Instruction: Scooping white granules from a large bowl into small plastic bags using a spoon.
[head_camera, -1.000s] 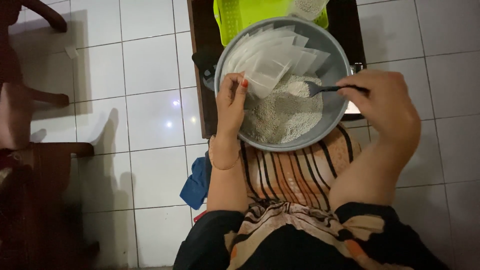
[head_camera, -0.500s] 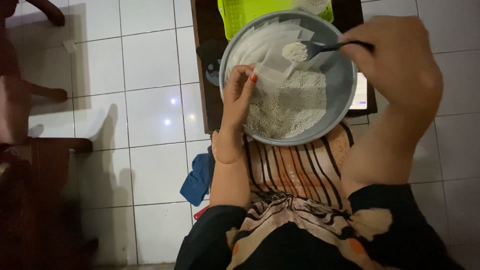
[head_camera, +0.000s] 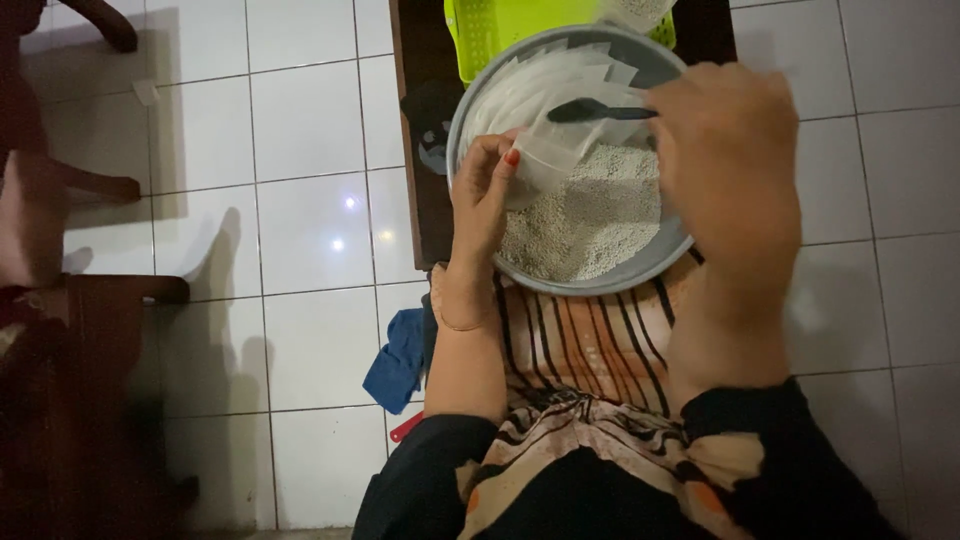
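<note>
A wide grey metal basin (head_camera: 640, 268) rests on my lap, holding pale grainy powder (head_camera: 600, 215) in its near half and several small clear plastic bags (head_camera: 545, 85) in its far half. My left hand (head_camera: 482, 200) pinches one small clear bag (head_camera: 543, 160) open over the basin's left side. My right hand (head_camera: 725, 165) holds a dark spoon (head_camera: 590, 110) level above the bags, its bowl pointing left, just above the held bag. I cannot tell if the spoon carries powder.
A bright green plastic basket (head_camera: 500, 30) stands behind the basin on a dark wooden table (head_camera: 420, 150). A blue cloth (head_camera: 400, 360) lies on the white tiled floor at my left. Dark wooden chair legs (head_camera: 100, 300) stand at far left.
My right hand lifted the spoon out of the powder and carried it up and left, over the bags. My left hand raised one small bag toward it.
</note>
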